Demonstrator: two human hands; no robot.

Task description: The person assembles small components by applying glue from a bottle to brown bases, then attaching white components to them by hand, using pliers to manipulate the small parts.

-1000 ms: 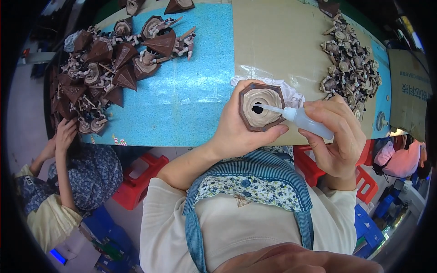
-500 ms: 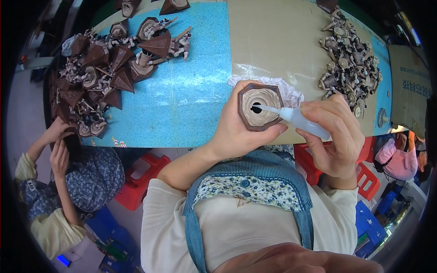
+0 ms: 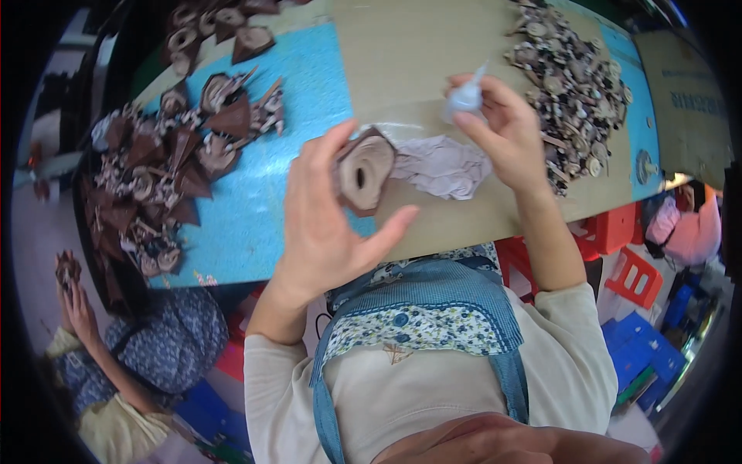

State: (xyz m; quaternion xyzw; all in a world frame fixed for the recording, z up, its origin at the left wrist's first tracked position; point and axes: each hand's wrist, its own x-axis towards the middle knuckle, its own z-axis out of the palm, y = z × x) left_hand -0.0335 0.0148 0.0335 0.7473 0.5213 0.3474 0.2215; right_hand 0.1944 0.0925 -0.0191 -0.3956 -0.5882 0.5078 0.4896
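One brown base beside a spread left hand

The base [image 3: 376, 164] shows its hollow, pale inside over the table [image 3: 263, 193], next to a crumpled cloth [image 3: 444, 166]; whether the left hand [image 3: 313, 224] touches it, I cannot tell. The right hand [image 3: 504, 135] pinches a translucent squeeze bottle [image 3: 464, 104]. Farther out, brown pieces [image 3: 147, 151] heap leftward, small parts [image 3: 576, 97] rightward.

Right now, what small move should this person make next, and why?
Perhaps set down the translucent white plastic squeeze bottle: the right hand holds it nozzle-up, clear of the brown, faceted piece with a beige hollow, and setting it down would free that hand.
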